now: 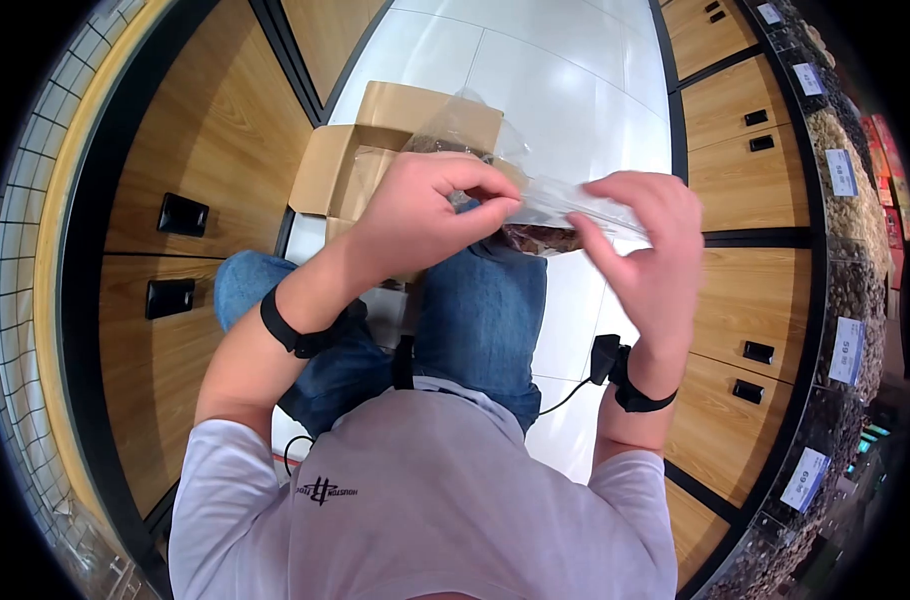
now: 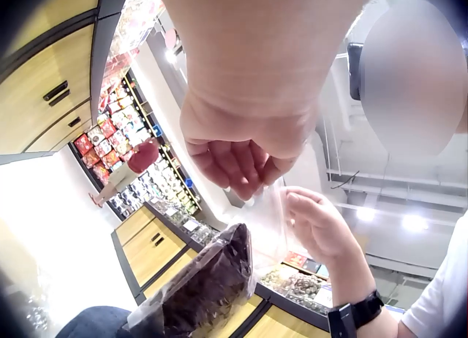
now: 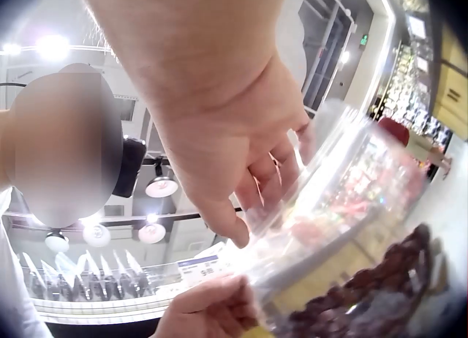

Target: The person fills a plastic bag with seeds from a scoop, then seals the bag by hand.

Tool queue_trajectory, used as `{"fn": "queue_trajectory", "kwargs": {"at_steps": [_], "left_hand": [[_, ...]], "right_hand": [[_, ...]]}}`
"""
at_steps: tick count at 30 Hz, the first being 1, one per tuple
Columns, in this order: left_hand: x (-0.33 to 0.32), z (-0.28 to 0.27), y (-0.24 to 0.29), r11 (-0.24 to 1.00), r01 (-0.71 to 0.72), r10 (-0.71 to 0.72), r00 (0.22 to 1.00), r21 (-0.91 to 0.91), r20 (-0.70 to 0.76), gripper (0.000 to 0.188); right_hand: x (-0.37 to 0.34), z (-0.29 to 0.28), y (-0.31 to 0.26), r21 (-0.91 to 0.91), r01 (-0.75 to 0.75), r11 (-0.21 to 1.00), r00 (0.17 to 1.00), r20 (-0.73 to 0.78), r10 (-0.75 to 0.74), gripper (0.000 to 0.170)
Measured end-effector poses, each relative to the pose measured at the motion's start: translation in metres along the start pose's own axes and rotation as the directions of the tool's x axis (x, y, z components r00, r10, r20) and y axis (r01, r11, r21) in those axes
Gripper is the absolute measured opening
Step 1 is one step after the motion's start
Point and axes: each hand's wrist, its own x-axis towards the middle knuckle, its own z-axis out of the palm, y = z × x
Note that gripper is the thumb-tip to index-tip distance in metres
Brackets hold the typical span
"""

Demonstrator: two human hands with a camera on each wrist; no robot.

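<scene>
A clear plastic bag [image 1: 550,205] of dark reddish-brown, wrinkled pieces [image 3: 358,287] is held up above the person's knees. With thumb and fingertips, my left hand [image 1: 430,205] pinches its top edge at the left end. My right hand [image 1: 655,240] is at the right end of the same edge, fingers bent around the plastic and thumb on the near side. Between the two hands the top strip is stretched flat, and the filled part hangs below, as the left wrist view shows. Beyond the left hand stands an opened cardboard box [image 1: 375,105], partly hidden, with clear plastic [image 1: 465,125] sticking up from it.
Wooden cabinets [image 1: 200,110] with black handles line the left, and more wooden drawers [image 1: 735,200] the right. Above the right drawers runs a shelf of bulk goods with price tags [image 1: 842,172]. White floor tiles [image 1: 535,70] stretch ahead. Another person [image 2: 131,170] is farther off.
</scene>
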Motion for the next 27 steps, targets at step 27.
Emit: {"fn": "queue_trajectory", "kwargs": {"at_steps": [27], "left_hand": [[-0.01, 0.0, -0.004, 0.908, -0.322, 0.349, 0.935, 0.268, -0.062, 0.006]], "right_hand": [[0.012, 0.01, -0.016, 0.077, 0.079, 0.994, 0.968, 0.232, -0.095, 0.011]]}}
